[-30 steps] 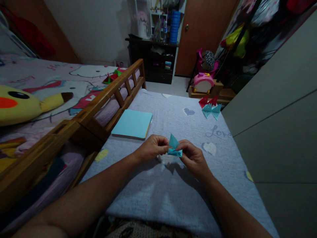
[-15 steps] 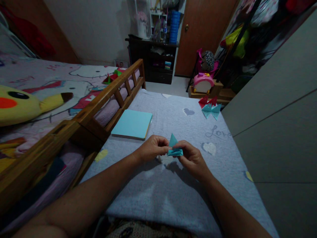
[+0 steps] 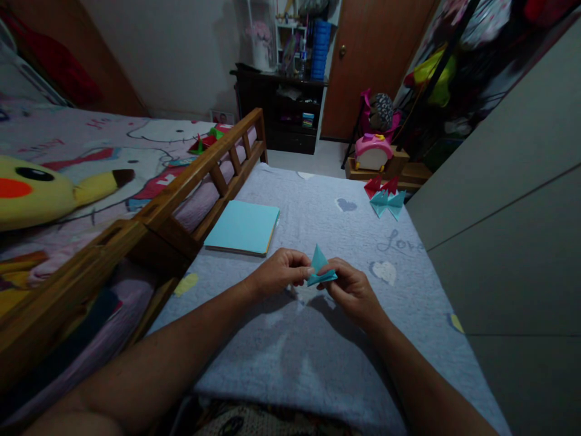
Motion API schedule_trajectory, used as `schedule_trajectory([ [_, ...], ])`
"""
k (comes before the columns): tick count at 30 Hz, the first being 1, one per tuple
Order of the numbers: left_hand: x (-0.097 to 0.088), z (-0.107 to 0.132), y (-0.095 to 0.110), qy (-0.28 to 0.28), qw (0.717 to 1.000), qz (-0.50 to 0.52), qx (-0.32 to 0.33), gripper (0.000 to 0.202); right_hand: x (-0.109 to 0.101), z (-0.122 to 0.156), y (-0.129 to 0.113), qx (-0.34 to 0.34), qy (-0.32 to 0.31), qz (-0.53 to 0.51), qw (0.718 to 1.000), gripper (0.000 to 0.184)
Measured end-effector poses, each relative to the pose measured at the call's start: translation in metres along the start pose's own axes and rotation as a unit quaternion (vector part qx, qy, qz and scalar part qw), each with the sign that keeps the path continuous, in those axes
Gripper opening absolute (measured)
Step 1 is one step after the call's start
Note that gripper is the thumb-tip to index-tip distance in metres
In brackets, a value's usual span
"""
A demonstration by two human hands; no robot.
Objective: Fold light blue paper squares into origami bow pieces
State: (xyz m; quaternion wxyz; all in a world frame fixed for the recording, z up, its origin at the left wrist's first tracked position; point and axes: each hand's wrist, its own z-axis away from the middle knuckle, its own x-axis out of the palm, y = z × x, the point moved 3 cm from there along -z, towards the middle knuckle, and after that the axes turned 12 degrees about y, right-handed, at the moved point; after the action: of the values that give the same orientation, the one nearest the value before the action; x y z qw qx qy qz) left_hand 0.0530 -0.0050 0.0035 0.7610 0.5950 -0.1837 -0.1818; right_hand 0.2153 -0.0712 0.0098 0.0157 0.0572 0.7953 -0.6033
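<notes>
A small folded piece of light-blue origami paper (image 3: 319,257) is held just above the bed, its pointed tip standing up and a folded flap lying across its lower front. My left hand (image 3: 288,267) pinches its left edge between thumb and fingers. On the other side, my right hand (image 3: 351,287) grips the right end, with the index finger pressed along the flap. Fingertips behind the paper are partly hidden. To the left lies a stack of square paper (image 3: 242,227) with a light-blue sheet on top.
At the bed's far right corner stand folded blue paper pieces (image 3: 388,204) and red paper pieces (image 3: 373,186). A wooden bed rail (image 3: 200,175) runs along the left; beyond it lies a yellow plush toy (image 3: 40,188). A pale cabinet (image 3: 521,254) borders the right.
The folded paper has turned slightly in my fingers, its right end rising a little and its left corner coming more into view. Both hands keep their hold with hardly any movement.
</notes>
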Motion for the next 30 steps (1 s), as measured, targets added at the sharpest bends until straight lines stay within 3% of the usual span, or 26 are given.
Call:
schedule_trajectory([
  [13, -0.003, -0.002, 0.007, 0.101, 0.994, 0.013, 0.039, 0.023, 0.006, 0.001, 0.000, 0.018, -0.046, 0.013, 0.999, 0.018],
  [25, -0.008, 0.000, 0.012, 0.182, 0.975, 0.046, 0.115, 0.014, 0.007, 0.002, 0.004, 0.020, -0.056, 0.022, 0.998, 0.017],
  [27, -0.009, -0.001, 0.011, 0.178, 0.975, 0.068, 0.111, 0.016, 0.006, 0.002, 0.005, 0.015, -0.049, 0.019, 0.999, 0.020],
  [30, -0.005, -0.003, 0.006, 0.110, 0.989, 0.062, 0.072, 0.024, 0.004, 0.002, 0.005, 0.009, -0.018, 0.008, 1.000, 0.024],
])
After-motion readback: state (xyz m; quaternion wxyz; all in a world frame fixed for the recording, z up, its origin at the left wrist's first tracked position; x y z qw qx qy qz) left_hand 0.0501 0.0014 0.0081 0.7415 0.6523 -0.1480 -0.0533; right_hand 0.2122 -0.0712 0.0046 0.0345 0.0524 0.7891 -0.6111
